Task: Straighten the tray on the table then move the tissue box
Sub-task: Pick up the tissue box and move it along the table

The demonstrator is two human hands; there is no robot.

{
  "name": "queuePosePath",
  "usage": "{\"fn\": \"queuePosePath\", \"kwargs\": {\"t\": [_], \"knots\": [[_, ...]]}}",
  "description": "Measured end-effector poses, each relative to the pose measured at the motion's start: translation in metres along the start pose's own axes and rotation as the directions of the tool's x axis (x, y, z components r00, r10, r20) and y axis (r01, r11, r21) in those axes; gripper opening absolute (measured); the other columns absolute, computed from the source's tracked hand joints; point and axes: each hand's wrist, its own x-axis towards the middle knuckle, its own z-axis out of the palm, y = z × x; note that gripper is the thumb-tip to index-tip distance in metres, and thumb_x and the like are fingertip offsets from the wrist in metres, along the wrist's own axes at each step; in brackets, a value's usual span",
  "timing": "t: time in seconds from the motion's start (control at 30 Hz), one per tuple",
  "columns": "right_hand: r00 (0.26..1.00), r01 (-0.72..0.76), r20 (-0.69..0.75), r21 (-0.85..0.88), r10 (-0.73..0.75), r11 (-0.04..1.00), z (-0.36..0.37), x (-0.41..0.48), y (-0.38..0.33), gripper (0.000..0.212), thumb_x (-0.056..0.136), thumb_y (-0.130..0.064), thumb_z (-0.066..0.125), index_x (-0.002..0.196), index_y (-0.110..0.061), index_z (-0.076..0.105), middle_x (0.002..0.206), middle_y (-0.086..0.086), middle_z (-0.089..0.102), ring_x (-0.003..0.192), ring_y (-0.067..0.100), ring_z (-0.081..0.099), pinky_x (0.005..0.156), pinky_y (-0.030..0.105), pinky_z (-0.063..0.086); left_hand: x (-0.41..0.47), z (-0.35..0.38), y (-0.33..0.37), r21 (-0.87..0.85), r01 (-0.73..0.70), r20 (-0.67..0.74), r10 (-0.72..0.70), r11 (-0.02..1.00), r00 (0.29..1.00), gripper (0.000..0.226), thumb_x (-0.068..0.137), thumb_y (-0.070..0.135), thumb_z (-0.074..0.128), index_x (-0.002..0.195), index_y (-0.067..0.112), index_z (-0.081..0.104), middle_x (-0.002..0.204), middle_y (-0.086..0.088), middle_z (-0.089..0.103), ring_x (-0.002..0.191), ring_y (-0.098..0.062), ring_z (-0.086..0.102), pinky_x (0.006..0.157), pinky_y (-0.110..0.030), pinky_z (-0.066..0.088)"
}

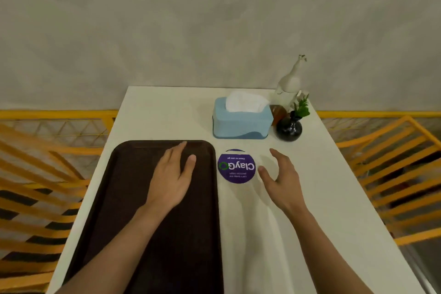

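A dark brown tray (124, 198) lies along the left side of the white table (322, 174), its long edges running with the table's. My left hand (170, 178) rests flat on the tray's far half, fingers together and holding nothing. A light blue tissue box (241, 124) with white tissue poking out stands at the far middle of the table. My right hand (281, 179) hovers over the bare table to the right of the tray, fingers spread and curved, well short of the box.
A round purple sticker (236, 166) sits between my hands. A black round vase with a green sprig (289, 127), an amber jar (278, 112) and a white giraffe figure (290, 83) stand right of the box. Yellow chairs (391, 164) flank the table; a grey wall is behind.
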Motion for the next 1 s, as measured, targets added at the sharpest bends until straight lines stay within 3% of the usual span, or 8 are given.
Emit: {"fn": "queuePosePath", "kwargs": {"t": [0.23,0.3,0.43,0.6,0.67,0.77,0.87,1.0], "knots": [[0.996,0.091,-0.012,0.148,-0.09,0.985,-0.001,0.096,0.021,0.064,0.093,-0.038,0.067,0.144,-0.05,0.03,0.138,-0.027,0.038,0.121,-0.015,0.032,0.096,0.01,0.03,0.083,0.076,0.055,-0.077,0.045,-0.057,-0.049,0.996,0.997,0.079,0.093,0.048,0.064,0.157,0.025,0.026,0.154,-0.002,0.039,0.139,-0.021,0.042,0.101,-0.027,0.033],[0.994,0.11,-0.007,0.179,-0.11,0.978,0.005,0.11,0.024,0.071,0.093,-0.035,0.068,0.148,-0.047,0.025,0.142,-0.026,0.035,0.125,-0.014,0.03,0.098,0.006,0.025,0.1,0.091,0.06,-0.122,0.072,-0.079,-0.082,0.99,0.993,0.089,0.088,0.048,0.071,0.158,0.025,0.022,0.154,-0.004,0.04,0.139,-0.023,0.043,0.1,-0.029,0.034],[0.996,0.081,0.012,0.198,-0.085,0.977,0.017,0.122,0.036,0.081,0.093,-0.028,0.067,0.158,-0.031,0.018,0.158,-0.008,0.033,0.139,0.005,0.033,0.107,0.02,0.027,0.126,0.113,0.06,-0.157,0.084,-0.064,-0.095,0.984,0.993,0.11,0.078,0.053,0.078,0.161,0.026,0.012,0.155,-0.006,0.04,0.138,-0.025,0.043,0.101,-0.03,0.035],[0.996,0.039,0.069,0.242,-0.057,0.969,0.03,0.129,0.045,0.085,0.093,-0.022,0.068,0.158,-0.033,0.015,0.158,-0.006,0.036,0.14,0.011,0.037,0.108,0.023,0.031,0.149,0.126,0.052,-0.222,0.138,-0.006,-0.143,0.965,0.99,0.123,0.07,0.049,0.087,0.162,0.021,0.008,0.154,-0.004,0.042,0.137,-0.023,0.043,0.103,-0.03,0.035],[0.995,0.018,0.088,0.265,-0.043,0.964,0.033,0.133,0.047,0.084,0.092,-0.02,0.068,0.156,-0.034,0.017,0.154,-0.007,0.04,0.137,0.01,0.041,0.108,0.026,0.037,0.156,0.126,0.048,-0.264,0.182,0.041,-0.178,0.947,0.983,0.121,0.068,0.042,0.09,0.16,0.023,0.014,0.144,0.0,0.05,0.129,-0.021,0.049,0.099,-0.03,0.042],[0.991,-0.005,0.129,0.305,-0.036,0.952,0.038,0.137,0.049,0.083,0.092,-0.017,0.068,0.155,-0.038,0.018,0.148,-0.014,0.046,0.127,0.001,0.047,0.102,0.021,0.042,0.163,0.127,0.04,-0.293,0.219,0.09,-0.201,0.931,0.975,0.097,0.066,0.035,0.092,0.147,0.028,0.038,0.123,0.009,0.06,0.115,-0.018,0.058,0.087,-0.025,0.048],[0.994,0.001,0.105,0.313,-0.035,0.95,0.042,0.139,0.049,0.078,0.093,-0.017,0.067,0.153,-0.039,0.022,0.145,-0.017,0.049,0.125,0.0,0.049,0.101,0.02,0.043,0.166,0.127,0.038,-0.289,0.24,0.072,-0.229,0.927,0.971,0.089,0.066,0.032,0.093,0.142,0.023,0.047,0.121,0.006,0.061,0.11,-0.017,0.058,0.088,-0.028,0.047],[0.998,-0.006,0.056,0.309,-0.012,0.951,0.044,0.142,0.045,0.067,0.096,-0.021,0.067,0.15,-0.036,0.03,0.14,-0.013,0.054,0.121,0.004,0.053,0.103,0.031,0.048,0.167,0.124,0.04,-0.307,0.226,0.064,-0.217,0.925,0.974,0.086,0.065,0.029,0.093,0.139,0.022,0.051,0.118,0.008,0.062,0.107,-0.015,0.058,0.082,-0.022,0.045]]}}
